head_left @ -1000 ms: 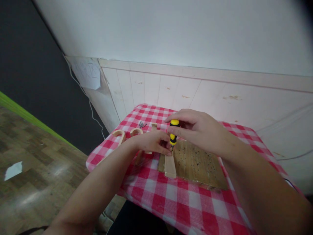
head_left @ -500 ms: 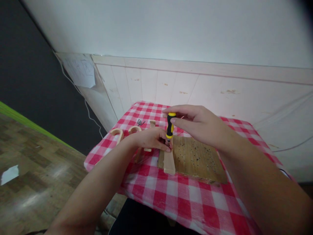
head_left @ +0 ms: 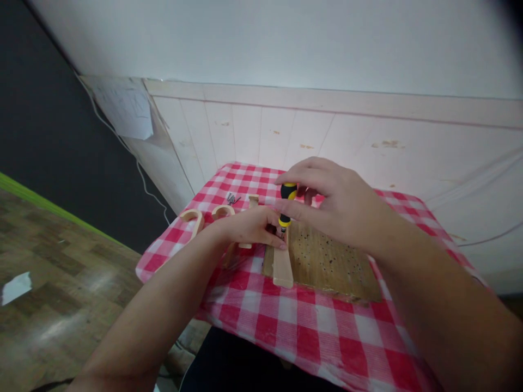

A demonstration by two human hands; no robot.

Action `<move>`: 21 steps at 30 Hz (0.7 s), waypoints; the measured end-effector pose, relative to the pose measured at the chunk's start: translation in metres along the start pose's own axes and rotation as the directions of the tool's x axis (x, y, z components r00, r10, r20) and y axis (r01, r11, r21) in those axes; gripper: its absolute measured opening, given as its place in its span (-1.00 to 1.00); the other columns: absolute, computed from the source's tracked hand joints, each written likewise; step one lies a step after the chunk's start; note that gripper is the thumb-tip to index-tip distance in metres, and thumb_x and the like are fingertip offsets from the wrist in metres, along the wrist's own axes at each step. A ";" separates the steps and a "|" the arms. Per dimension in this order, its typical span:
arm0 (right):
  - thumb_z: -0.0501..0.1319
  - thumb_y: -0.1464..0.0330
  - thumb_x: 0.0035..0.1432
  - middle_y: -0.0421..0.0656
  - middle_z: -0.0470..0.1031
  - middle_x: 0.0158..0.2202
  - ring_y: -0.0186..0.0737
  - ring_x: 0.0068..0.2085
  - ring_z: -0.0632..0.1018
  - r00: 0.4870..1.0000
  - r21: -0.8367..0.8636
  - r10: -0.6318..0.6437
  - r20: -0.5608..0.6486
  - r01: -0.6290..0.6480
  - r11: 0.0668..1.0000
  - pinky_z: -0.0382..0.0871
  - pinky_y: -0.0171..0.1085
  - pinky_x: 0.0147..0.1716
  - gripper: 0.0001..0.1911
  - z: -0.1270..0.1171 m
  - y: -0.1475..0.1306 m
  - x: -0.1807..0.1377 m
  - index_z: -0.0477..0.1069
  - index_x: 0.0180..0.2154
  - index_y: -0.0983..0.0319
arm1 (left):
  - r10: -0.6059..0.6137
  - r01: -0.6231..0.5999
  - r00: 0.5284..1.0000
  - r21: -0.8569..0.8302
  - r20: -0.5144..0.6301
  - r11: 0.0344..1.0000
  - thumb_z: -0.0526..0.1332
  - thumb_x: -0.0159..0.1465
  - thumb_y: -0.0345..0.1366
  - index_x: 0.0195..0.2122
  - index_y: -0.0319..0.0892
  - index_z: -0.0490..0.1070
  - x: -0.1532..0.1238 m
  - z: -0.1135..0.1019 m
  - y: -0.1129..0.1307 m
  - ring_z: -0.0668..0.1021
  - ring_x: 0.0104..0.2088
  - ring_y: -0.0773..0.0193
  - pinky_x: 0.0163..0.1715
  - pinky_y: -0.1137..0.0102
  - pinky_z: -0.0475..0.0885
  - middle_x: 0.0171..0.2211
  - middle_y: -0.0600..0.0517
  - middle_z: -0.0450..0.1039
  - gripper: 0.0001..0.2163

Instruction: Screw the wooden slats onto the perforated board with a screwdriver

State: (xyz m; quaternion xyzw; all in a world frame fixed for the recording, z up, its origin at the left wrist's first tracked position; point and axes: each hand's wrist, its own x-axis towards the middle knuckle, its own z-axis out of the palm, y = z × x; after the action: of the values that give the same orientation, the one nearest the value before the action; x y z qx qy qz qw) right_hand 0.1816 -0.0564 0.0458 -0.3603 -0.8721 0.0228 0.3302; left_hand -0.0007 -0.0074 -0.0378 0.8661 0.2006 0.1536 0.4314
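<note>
The right hand (head_left: 327, 193) holds a black-and-yellow screwdriver (head_left: 288, 191), its thumb across the front of the handle and its fingers bent around the far side. The screwdriver stands nearly upright, tip down, over a pale wooden strip (head_left: 282, 268). The left hand (head_left: 257, 226) is narrow, its thumb resting on the strip close to the tip; whether its fingers pinch anything there cannot be told. The strip lies along the left part of a brown wooden board (head_left: 327, 261) dotted with small dark holes, and its near end reaches the board's front edge. The board rests on a bench (head_left: 253, 313) covered with a red-and-white checked cloth (head_left: 318, 329). Beyond the left forearm lie two curved wooden pieces (head_left: 199, 220), partly hidden by it, and a small wooden part (head_left: 253, 201) stands out past the left hand. Near the far edge sits a little heap of dark screws (head_left: 232, 200). A white panelled wall (head_left: 245, 130) rises behind the bench.
</note>
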 end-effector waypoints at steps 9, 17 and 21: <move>0.04 0.42 0.25 -0.09 0.52 0.03 -0.17 -0.01 0.53 0.988 0.077 -0.066 0.139 0.055 0.996 0.41 -0.17 -0.05 -0.59 0.001 0.002 0.000 0.42 0.09 0.21 | -0.014 0.014 1.000 -0.002 -0.027 1.000 0.35 0.15 -0.35 -0.31 -0.26 0.49 -0.001 0.002 0.003 0.50 -0.38 0.35 -0.37 0.49 0.37 -0.39 0.06 0.51 -0.88; 0.05 0.35 0.28 -0.11 0.56 -0.06 -0.16 -0.06 0.55 0.992 0.030 -0.054 0.110 0.051 0.998 0.40 -0.15 -0.06 -0.67 0.001 0.002 0.002 0.50 -0.02 0.20 | 0.001 0.007 0.993 -0.062 0.119 0.998 0.30 0.20 -0.36 -0.28 -0.26 0.51 -0.001 -0.006 0.005 0.54 -0.32 0.30 -0.29 0.46 0.42 -0.34 0.00 0.54 -0.90; 0.04 0.36 0.26 -0.14 0.51 0.06 -0.17 0.03 0.52 0.981 0.088 -0.049 0.189 0.033 0.996 0.39 -0.17 0.00 -0.59 -0.007 0.008 -0.001 0.41 0.10 0.19 | 0.025 -0.015 0.993 -0.083 0.118 0.996 0.30 0.20 -0.39 -0.30 -0.26 0.54 0.001 -0.007 0.001 0.56 -0.27 0.29 -0.20 0.43 0.43 -0.32 -0.02 0.57 -0.93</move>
State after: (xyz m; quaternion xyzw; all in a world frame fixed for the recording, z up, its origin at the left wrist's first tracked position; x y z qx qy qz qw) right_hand 0.1910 -0.0521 0.0485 -0.3243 -0.9053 0.0873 0.2602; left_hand -0.0026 -0.0030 -0.0329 0.8573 0.1594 0.1142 0.4759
